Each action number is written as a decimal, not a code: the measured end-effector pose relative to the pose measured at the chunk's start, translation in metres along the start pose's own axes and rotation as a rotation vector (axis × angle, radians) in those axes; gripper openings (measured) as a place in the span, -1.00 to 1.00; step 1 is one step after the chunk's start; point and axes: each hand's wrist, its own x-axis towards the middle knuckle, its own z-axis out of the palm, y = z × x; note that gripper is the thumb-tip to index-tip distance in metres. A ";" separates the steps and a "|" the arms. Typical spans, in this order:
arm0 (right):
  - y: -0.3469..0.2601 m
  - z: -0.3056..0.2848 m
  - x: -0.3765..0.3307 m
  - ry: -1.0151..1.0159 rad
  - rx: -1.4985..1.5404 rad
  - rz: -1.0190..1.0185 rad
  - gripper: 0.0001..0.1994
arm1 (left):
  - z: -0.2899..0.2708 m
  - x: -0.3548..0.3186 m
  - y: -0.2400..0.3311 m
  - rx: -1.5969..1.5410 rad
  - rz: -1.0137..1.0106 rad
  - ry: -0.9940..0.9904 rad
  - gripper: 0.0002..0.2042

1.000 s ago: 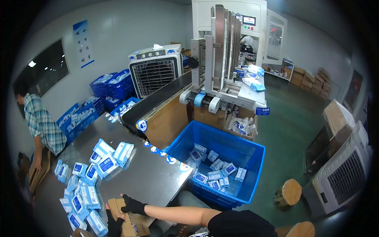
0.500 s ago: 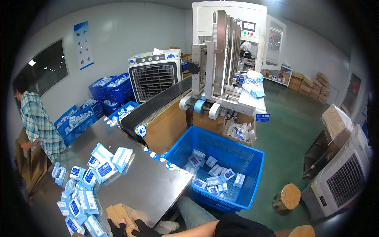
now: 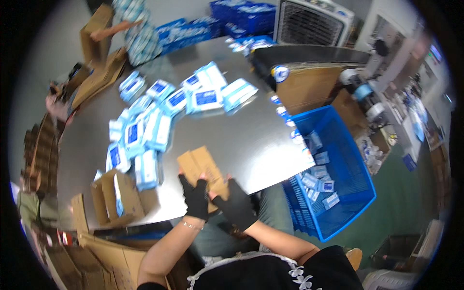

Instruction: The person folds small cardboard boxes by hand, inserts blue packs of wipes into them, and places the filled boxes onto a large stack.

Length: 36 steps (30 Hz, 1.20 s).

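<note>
Head view: carton in both hands, one box open, many packs loose

From where I stand, the carton (image 3: 205, 163) lies at the near edge of the metal table (image 3: 241, 145), right in front of the seated person. The left hand (image 3: 195, 197) is on its left side, the right hand (image 3: 236, 204) on its right, both in black fingerless gloves. The fingers of each close in on the cardboard, holding it between them; I can't tell what the hidden fingertips underneath do. The carton's top looks closed, but I can't see whether anything is inside.

Reckoning from the carton, an open box (image 3: 131, 203) stands at nearly nine o'clock, flaps unfastened, with something blue and white showing in its mouth. So that one looks begun, not sealed. The packs (image 3: 133, 135) sprawl from about nine round to one o'clock, outside any box, a good heap of them. At three o'clock, off the table, a blue basket (image 3: 345, 154) holds more. Out at eleven, a co-worker (image 3: 137, 41) in a checked shirt reaches an arm across brown board (image 3: 98, 50).
</note>
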 end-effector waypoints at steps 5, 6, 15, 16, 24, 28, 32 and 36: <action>-0.015 -0.008 0.004 -0.041 0.091 -0.006 -0.28 | 0.001 -0.002 0.016 0.008 0.046 0.062 -0.31; -0.014 -0.010 0.006 -0.047 0.059 -0.014 -0.27 | 0.002 0.000 0.014 0.006 0.048 0.061 -0.29; -0.017 -0.014 0.010 -0.067 -0.014 -0.030 -0.31 | 0.001 0.001 0.025 -0.022 -0.018 -0.127 -0.12; -0.018 -0.012 0.008 -0.051 0.008 -0.023 -0.30 | 0.002 0.000 0.023 -0.026 -0.019 -0.114 -0.12; 0.007 -0.013 -0.010 0.126 -0.032 -0.248 -0.24 | 0.004 -0.002 0.017 -0.092 -0.136 -0.102 -0.35; 0.005 -0.017 -0.005 0.079 0.006 -0.214 -0.31 | -0.009 0.006 0.022 -0.155 -0.225 -0.351 -0.43; 0.007 -0.020 -0.001 0.067 -0.011 -0.266 -0.38 | -0.008 0.006 0.020 -0.036 -0.178 -0.319 -0.44; 0.004 -0.025 0.005 0.049 -0.040 -0.330 -0.44 | 0.006 0.001 0.035 0.053 -0.196 -0.267 -0.45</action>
